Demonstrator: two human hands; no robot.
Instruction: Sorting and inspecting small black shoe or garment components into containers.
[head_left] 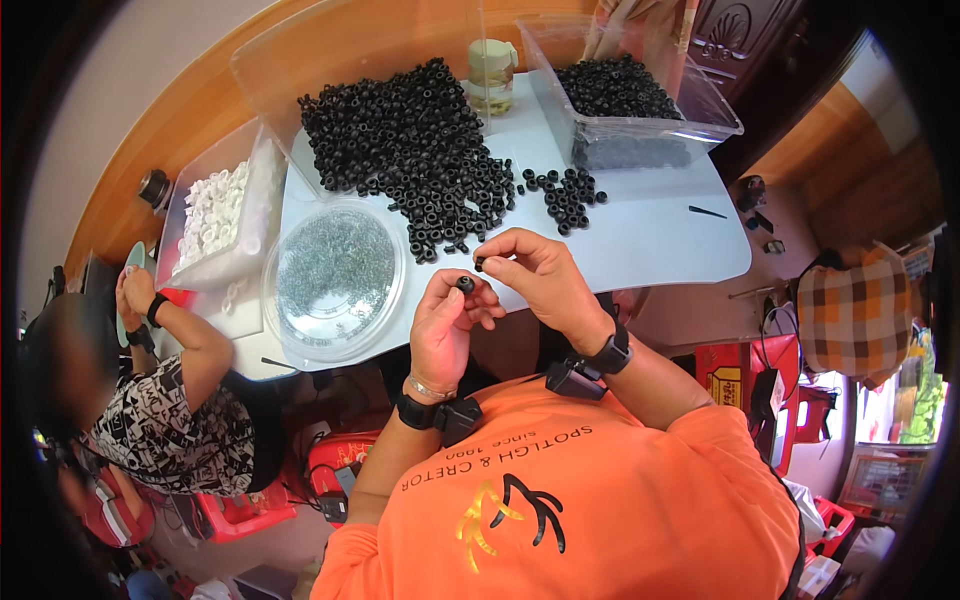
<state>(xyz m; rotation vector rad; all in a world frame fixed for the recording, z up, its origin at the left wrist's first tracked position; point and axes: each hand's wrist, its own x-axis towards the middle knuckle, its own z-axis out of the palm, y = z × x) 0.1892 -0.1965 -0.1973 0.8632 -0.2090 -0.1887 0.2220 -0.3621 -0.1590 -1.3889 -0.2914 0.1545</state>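
Just past the near edge of the pale table (660, 240), my left hand (441, 335) pinches a small black ring-shaped part (465, 284) between thumb and fingers, its hole facing up. My right hand (548, 283) is close beside it, thumb and forefinger closed on a small black piece (480, 264) that is mostly hidden. A small gap separates the two pieces. Beyond my hands, a large heap of similar black parts (390, 130) spills from a clear bin lying on its side. A smaller cluster of black parts (568, 200) lies to its right.
Left of the heap sits a round clear tub (402, 275) of tiny shiny pieces. A clear box (262, 190) holds white parts; a person (180, 420) works beside it. Behind stand a lidded jar (492, 75) and a clear bin (690, 128) of black parts. A dark pointed tool (708, 212) lies right.
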